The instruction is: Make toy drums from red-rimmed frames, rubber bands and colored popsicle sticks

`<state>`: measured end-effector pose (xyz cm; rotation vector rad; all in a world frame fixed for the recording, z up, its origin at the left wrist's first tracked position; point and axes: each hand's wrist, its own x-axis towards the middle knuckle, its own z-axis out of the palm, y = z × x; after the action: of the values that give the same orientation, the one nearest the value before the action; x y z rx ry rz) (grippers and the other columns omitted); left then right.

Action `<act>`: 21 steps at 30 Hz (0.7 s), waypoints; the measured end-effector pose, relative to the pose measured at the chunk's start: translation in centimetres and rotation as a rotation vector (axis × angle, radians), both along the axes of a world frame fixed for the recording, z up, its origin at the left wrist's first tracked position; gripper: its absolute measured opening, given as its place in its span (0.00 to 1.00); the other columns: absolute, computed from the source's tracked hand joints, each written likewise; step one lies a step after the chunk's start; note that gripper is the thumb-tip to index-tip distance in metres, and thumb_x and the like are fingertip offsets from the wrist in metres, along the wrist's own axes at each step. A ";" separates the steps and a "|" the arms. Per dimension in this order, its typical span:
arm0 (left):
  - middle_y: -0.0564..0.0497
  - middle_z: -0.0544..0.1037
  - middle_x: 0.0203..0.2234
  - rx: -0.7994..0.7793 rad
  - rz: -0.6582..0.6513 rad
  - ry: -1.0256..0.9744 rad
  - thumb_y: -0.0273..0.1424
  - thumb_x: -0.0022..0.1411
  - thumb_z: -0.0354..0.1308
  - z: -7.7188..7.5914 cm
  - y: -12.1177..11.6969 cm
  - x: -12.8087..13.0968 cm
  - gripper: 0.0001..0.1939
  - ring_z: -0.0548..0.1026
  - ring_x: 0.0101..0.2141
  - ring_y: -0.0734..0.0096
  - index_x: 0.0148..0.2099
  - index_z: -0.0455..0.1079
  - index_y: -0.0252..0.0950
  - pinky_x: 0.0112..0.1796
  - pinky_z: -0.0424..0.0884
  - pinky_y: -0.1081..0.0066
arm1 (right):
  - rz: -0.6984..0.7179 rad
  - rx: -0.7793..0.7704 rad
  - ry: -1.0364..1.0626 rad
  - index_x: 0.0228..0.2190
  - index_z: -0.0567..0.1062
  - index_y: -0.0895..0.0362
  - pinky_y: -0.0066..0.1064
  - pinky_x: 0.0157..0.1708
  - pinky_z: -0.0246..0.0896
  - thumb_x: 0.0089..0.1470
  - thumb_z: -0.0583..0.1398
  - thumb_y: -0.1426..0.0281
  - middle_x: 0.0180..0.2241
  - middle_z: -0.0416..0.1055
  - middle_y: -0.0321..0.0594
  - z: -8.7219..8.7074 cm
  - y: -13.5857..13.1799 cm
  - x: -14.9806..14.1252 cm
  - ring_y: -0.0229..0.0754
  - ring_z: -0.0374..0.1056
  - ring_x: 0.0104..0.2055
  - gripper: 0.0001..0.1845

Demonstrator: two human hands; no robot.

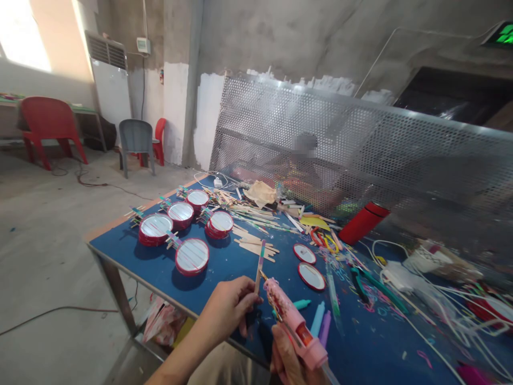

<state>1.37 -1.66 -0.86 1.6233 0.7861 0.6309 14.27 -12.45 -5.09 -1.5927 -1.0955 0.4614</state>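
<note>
My left hand [236, 302] pinches the lower end of a wooden craft stick [259, 264], its upper part coloured purple and teal. In my right hand [286, 350] is a pink glue gun [290, 318], its tip at or very near the stick; I cannot tell whether they touch. Two small red-rimmed white discs [311, 276] lie to the right. Plain craft sticks [254, 243] are spread beyond my hands. To the left stand several red-rimmed round pieces [192, 256] with stick handles, some stacked. Teal, blue and purple markers [317, 318] lie beside the glue gun.
The blue tabletop [132, 262] carries pliers [380, 289], a red bottle [363, 222], tangled white cables [449, 315] and piled sticks. A perforated metal panel [340, 139] closes off the far side, showing a blurred person. Chairs [136, 140] stand on the left.
</note>
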 end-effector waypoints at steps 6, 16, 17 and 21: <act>0.56 0.80 0.28 0.017 0.003 0.024 0.35 0.64 0.50 0.0 0.0 -0.1 0.08 0.76 0.16 0.76 0.35 0.65 0.38 0.16 0.59 0.80 | -0.040 -0.044 -0.028 0.53 0.74 0.41 0.34 0.08 0.59 0.50 0.58 0.48 0.10 0.65 0.35 0.4 -0.3 -0.1 0.47 0.62 0.10 0.30; 0.56 0.78 0.25 0.011 0.007 0.014 0.36 0.63 0.50 0.3 0.0 0.0 0.09 0.76 0.16 0.75 0.35 0.66 0.37 0.16 0.59 0.80 | -0.011 -0.036 -0.018 0.56 0.71 0.42 0.34 0.07 0.57 0.51 0.56 0.48 0.08 0.60 0.33 1.5 0.1 -0.4 0.45 0.56 0.08 0.32; 0.56 0.77 0.24 0.011 0.007 0.012 0.36 0.63 0.50 0.3 -0.1 0.0 0.09 0.76 0.16 0.75 0.35 0.66 0.37 0.16 0.59 0.80 | -0.008 -0.039 -0.013 0.56 0.71 0.41 0.34 0.07 0.57 0.50 0.56 0.48 0.08 0.60 0.33 1.4 0.1 -0.4 0.45 0.56 0.08 0.32; 0.57 0.77 0.23 0.019 0.006 0.004 0.35 0.63 0.50 0.1 -0.1 0.0 0.08 0.76 0.15 0.76 0.35 0.65 0.37 0.17 0.60 0.81 | -0.007 -0.063 -0.041 0.55 0.70 0.38 0.36 0.10 0.62 0.49 0.55 0.46 0.11 0.64 0.33 1.5 0.1 -0.1 0.45 0.59 0.09 0.32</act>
<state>1.38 -1.80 -0.75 1.6404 0.7905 0.6412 14.21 -12.35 -3.63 -1.6664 -1.1157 0.4648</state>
